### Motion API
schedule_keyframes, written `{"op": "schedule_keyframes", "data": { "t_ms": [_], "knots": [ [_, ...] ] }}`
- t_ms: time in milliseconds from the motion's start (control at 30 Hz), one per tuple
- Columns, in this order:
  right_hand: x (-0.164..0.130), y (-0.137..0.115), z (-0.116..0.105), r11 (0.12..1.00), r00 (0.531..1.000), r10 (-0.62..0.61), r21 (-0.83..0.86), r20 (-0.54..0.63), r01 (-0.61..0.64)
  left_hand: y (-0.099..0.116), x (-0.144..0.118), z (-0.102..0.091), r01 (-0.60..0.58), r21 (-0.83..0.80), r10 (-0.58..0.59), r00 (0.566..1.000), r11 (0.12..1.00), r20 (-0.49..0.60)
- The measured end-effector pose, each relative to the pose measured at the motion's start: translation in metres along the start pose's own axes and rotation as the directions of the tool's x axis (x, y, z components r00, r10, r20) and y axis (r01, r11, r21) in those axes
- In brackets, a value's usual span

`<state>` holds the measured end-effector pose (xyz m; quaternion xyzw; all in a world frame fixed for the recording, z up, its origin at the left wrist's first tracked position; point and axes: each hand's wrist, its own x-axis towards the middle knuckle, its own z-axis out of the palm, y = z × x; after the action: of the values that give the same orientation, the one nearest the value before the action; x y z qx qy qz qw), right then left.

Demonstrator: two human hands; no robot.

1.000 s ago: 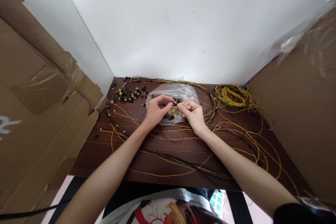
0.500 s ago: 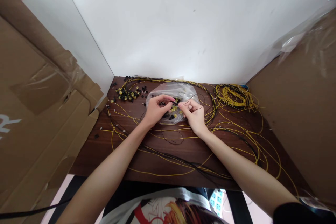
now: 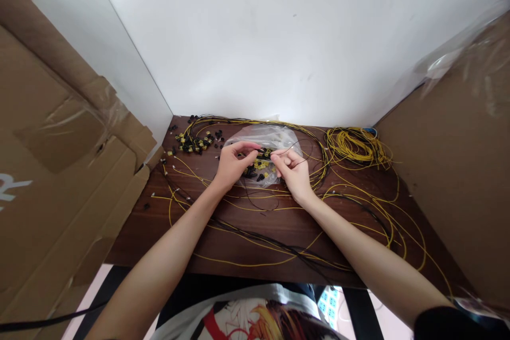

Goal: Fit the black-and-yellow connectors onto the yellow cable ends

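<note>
My left hand [image 3: 232, 163] is over a clear plastic bag [image 3: 249, 135], its thumb and index finger closed in a pinch. Something tiny seems to be between those fingertips, too small to make out. Just to the right, my right hand [image 3: 294, 171] pinches a thin black wire [image 3: 294, 145] that loops up past the fingers. A gap separates the two sets of fingertips. Beneath them, black and yellow connector pieces [image 3: 261, 176] lie in or on the bag, partly hidden by my hands.
Loose black and yellow connectors [image 3: 194, 143] are heaped at the back left. A coil of yellow cable [image 3: 354, 146] lies at the back right. Yellow and black cables [image 3: 279, 247] cross the brown tabletop [image 3: 135, 241]. Cardboard [image 3: 59, 170] flanks the left side; a white wall [image 3: 255, 42] stands behind.
My left fingertips have moved slightly left, away from my right fingertips, widening the gap between them. More connectors show between the hands. My right hand has barely moved and keeps the wire.
</note>
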<state>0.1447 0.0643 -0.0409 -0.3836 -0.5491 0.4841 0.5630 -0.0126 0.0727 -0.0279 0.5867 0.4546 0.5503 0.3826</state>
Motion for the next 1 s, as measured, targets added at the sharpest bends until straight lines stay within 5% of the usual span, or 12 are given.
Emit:
{"op": "schedule_keyframes", "data": {
  "t_ms": [467, 1000],
  "knots": [
    [-0.0007, 0.0020, 0.0011, 0.998, 0.998, 0.056, 0.012, -0.024, -0.056, 0.0016, -0.0020, 0.0014, -0.043, 0.131, 0.027, 0.992, 0.990, 0.122],
    [-0.0035, -0.0044, 0.0006, 1.000, 0.999, -0.001, 0.013, -0.034, 0.002, 0.0028, -0.0023, -0.0003, 0.013, 0.022, -0.016, 0.993, 1.000, 0.115]
  ]
}}
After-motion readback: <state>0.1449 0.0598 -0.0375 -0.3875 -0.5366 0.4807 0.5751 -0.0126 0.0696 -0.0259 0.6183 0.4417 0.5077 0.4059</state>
